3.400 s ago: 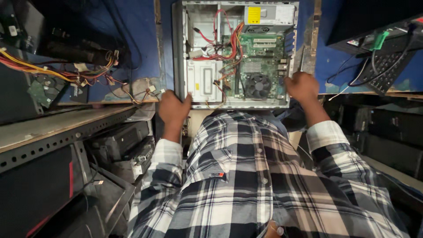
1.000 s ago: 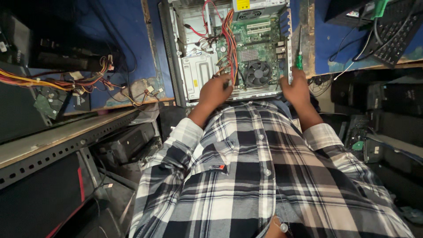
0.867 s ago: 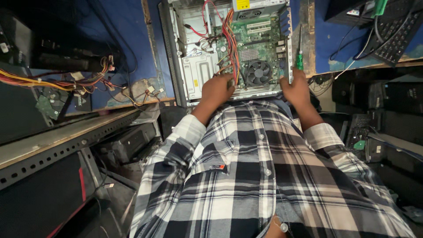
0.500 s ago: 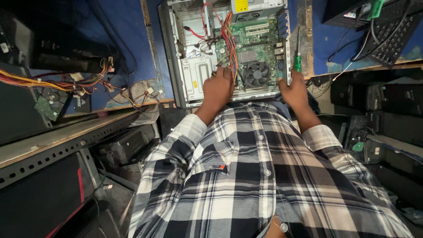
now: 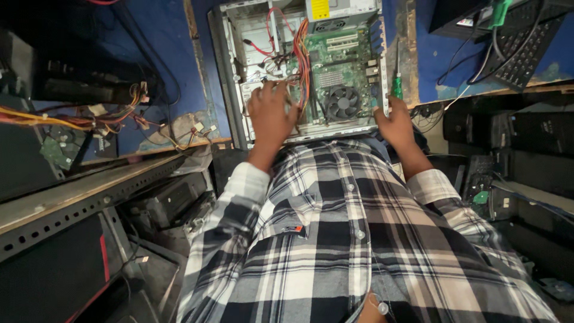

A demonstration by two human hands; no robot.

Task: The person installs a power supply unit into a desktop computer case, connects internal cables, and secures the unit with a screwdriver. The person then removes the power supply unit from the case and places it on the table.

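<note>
Blue-painted surface edged in worn wood, cluttered: loose coloured wires at far left, black keyboard at far right, dark computer cases stacked below; open desktop computer case lying on its side at the middle, motherboard and round CPU fan exposed, red and orange cable bundle running down its centre. Left hand inside the case by the drive bay, fingers spread apart, resting on the metal beside the cables, gripping nothing visible. Right hand at the case's right rim, closed around a green-handled screwdriver, shaft pointing away along the edge. Best done, judging from this: steady the case with the left; keep fingers off the board and fan blades; ease cables aside rather than tugging; seat the screwdriver tip squarely before turning.
</note>
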